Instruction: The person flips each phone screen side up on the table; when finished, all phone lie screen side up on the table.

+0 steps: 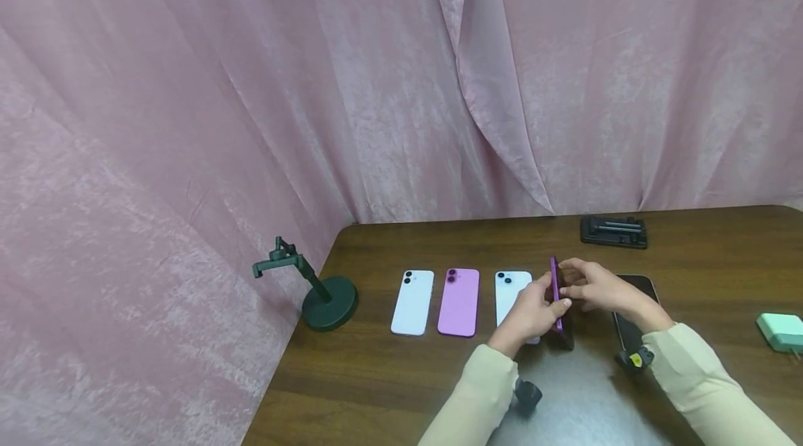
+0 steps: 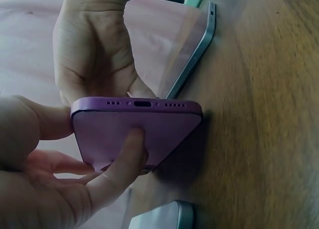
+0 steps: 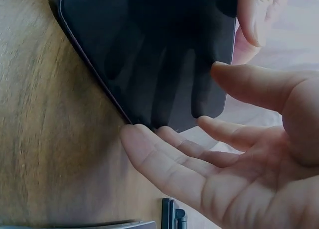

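A purple smartphone (image 1: 555, 286) stands up on its long side, and whether it touches the table cannot be told. My left hand (image 1: 530, 310) grips it, one finger lying across the purple back (image 2: 107, 127) in the left wrist view. Facing right is the dark screen (image 3: 149, 35), which mirrors the other hand's fingers. My right hand (image 1: 596, 287) reaches to the phone's far end, fingers spread and loosely bent, fingertips at its edge. A pale blue phone (image 1: 509, 286) lies partly hidden under my left hand. Under my right forearm a phone (image 1: 629, 334) lies screen up.
White (image 1: 412, 303) and pink (image 1: 459, 303) phones lie back up in the row to the left. A green stand (image 1: 329, 303) is near the left edge, a black folded stand (image 1: 613, 231) at the back, and a mint-green charger (image 1: 781, 332) far right.
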`<state>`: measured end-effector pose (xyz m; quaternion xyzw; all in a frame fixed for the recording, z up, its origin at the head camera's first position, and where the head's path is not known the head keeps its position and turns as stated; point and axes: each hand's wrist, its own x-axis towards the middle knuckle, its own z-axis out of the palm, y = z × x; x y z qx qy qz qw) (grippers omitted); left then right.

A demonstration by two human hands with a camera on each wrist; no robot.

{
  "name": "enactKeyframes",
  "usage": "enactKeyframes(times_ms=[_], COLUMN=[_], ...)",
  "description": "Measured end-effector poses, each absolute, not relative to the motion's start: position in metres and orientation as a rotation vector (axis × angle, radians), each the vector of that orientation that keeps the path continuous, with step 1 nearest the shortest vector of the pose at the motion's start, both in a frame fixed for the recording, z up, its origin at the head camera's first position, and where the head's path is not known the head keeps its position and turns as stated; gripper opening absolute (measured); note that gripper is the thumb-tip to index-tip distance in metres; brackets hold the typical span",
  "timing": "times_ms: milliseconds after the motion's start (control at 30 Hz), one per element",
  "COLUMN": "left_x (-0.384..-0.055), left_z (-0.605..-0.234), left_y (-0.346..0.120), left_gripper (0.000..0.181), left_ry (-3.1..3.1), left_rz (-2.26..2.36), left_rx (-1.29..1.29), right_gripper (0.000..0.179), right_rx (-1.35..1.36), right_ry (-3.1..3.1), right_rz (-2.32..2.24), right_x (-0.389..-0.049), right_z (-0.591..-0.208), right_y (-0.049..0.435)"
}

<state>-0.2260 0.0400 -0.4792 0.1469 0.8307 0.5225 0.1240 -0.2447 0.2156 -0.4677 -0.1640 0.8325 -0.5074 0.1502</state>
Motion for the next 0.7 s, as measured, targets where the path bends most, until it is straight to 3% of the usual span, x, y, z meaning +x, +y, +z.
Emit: enactKeyframes(times_ms=[367, 700], left_x=[-0.2263, -0.2281], left_z=[-0.4854, -0.4872], left_y=[0.0449, 0.0439], left_gripper=[0.04, 0.021], left_ry=[2.367, 2.561], left_rz=[1.671, 1.529], left_rx=[0.178, 0.277], right_gripper=[0.065, 0.066], right_rx=[-0.366, -0.301], right_ry=[2.435, 2.531], right_rz=[-1.398, -1.314], right_x=[-0.2428, -0.2398], right_z=[-0.4673, -0.4705], right_y=[0.2139, 0.2143])
